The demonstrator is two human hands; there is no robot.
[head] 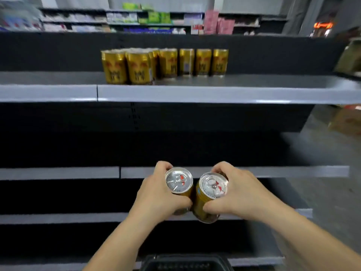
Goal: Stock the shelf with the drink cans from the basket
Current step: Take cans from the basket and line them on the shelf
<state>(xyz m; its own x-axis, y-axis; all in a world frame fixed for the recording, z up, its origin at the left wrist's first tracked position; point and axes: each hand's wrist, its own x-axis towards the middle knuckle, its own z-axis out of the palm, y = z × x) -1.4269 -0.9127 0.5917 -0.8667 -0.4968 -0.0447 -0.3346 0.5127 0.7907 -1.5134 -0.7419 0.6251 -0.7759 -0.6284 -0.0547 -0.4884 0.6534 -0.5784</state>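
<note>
My left hand point(156, 194) grips a gold drink can point(178, 179) with a silver top, and my right hand point(240, 192) grips a second gold can point(210, 194) beside it. The two cans touch side by side, held upright in front of the lower shelves. Several matching gold cans point(164, 63) stand in rows on the top grey shelf point(214, 92), grouped left of centre. The dark basket point(185, 263) shows only its rim at the bottom edge, between my forearms.
Grey shelf boards point(58, 173) run below the top one, with dark gaps between them. Bare shelf surface lies right of the standing cans. Cardboard boxes point(347, 122) sit on the floor at the right. Stocked shelves point(136, 20) stand blurred in the background.
</note>
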